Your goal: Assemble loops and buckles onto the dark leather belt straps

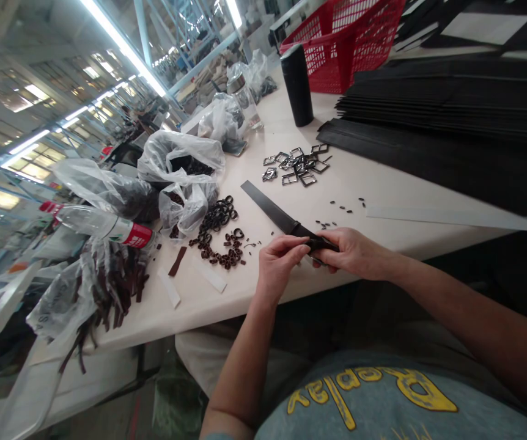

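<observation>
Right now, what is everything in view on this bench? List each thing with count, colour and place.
belt strap: one, black, table centre, near end in both hands
metal buckles: a pile, silver, behind the strap
leather loops: a heap, dark brown, left of the strap
plastic bags: several, clear, left side of table
plastic bottle: one, clear with red label, lying at left
flask: one, black, upright at back
basket: one, red, far back
stacked strips: many, black, right side
table: one, off-white
left hand: pinching the strap end
right hand: gripping the strap end

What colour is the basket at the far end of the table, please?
The basket is red, seen clearly in the head view.
</observation>
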`<state>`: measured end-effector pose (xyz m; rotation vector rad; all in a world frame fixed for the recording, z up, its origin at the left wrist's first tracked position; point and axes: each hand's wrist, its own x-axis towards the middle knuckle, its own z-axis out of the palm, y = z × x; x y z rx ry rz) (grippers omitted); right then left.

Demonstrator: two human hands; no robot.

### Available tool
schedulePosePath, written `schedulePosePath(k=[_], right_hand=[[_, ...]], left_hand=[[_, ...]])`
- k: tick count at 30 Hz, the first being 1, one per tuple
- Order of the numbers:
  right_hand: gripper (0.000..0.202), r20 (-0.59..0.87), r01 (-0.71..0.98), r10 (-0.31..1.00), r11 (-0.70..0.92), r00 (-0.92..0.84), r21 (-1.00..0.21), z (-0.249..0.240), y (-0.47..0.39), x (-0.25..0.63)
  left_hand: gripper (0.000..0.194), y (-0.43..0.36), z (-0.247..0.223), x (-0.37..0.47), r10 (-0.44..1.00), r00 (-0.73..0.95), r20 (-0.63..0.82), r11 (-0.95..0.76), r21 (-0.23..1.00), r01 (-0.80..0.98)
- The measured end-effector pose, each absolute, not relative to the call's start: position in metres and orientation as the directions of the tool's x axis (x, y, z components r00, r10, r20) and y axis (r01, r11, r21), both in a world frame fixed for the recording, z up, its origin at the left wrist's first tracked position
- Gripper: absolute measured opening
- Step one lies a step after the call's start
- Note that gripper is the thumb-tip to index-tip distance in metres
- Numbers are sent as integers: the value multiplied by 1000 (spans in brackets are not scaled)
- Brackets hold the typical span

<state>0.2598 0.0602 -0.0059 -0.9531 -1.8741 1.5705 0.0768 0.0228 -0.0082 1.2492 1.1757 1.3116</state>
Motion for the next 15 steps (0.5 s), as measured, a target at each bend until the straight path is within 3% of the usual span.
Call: schedulePosePath(k=[6,11,15], right_hand=[[25,-95,89,793,-52,-601,-995,-8,62,260],[29,-109,52,802,-97,-587,-994,-9,62,260],[26,-89,69,811,-60,-578,-996,-11,62,259]], left_hand=[[23,19,-22,84,994,-100,49,-64,986,-155],[20,21,-29,85,996,-86,24,-45,969,-243],[15,21,-23,86,991,-85,106,-117,983,-139]])
